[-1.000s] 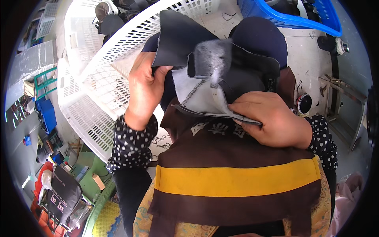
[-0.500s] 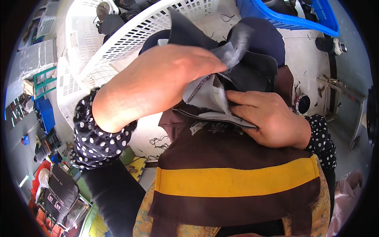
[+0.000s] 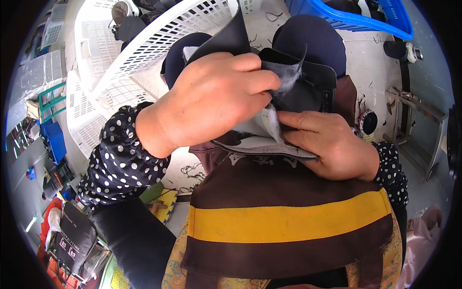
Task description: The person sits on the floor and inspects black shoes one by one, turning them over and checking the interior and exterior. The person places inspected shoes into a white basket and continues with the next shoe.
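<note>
Above my lap I hold a dark grey, leather-like piece (image 3: 310,84) with a pale fabric lining (image 3: 260,126). One stiff dark flap (image 3: 226,36) rises behind my left hand (image 3: 216,96), whose fingers are curled closed at the upper edge of the lining; its fingertips are hidden. Fluffy whitish fibres (image 3: 289,81) show beside those fingers. My right hand (image 3: 334,144) grips the piece's right edge, fingers over the lining and thumb below. Under both hands lies a brown apron (image 3: 288,192) with a yellow band (image 3: 288,219).
A white slatted basket (image 3: 159,41) holding dark items stands at the far left, a blue basket (image 3: 346,21) at the far right. Loose threads (image 3: 192,172) lie on the pale floor. Right of me are a round dark-topped container (image 3: 368,123) and a stand (image 3: 426,113).
My left hand has turned and curled, its knuckles now upward, with the wrist lower. The loose grey fabric beside it has dropped, and the dark flap has shifted. My right hand keeps its place.
</note>
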Tool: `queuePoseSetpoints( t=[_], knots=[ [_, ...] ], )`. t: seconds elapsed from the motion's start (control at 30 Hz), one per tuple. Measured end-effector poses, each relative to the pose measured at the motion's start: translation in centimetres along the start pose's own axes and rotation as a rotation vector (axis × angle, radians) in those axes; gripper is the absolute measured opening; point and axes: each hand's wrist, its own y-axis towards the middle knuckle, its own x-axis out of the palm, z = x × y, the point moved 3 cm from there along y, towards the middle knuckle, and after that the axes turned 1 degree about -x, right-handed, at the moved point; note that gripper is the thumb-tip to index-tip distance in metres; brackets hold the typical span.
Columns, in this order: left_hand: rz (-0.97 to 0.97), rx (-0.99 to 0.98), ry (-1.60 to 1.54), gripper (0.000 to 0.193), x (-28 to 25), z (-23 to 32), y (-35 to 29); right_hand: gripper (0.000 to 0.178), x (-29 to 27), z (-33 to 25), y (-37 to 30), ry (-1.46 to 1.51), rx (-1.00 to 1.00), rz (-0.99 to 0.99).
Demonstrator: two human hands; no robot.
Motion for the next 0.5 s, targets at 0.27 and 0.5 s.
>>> queuePoseSetpoints(
  t=[0.27, 0.5],
  knots=[
    [-0.012, 0.105, 0.1, 0.021, 0.6, 0.0, -0.4, 0.044, -0.3, 0.4, -0.1, 0.059, 0.054, 0.013],
    [0.107, 0.088, 0.057, 0.024, 1.0, -0.1, -0.5, 0.04, 0.1, 0.5, 0.2, 0.089, 0.044, 0.034]
  ],
)
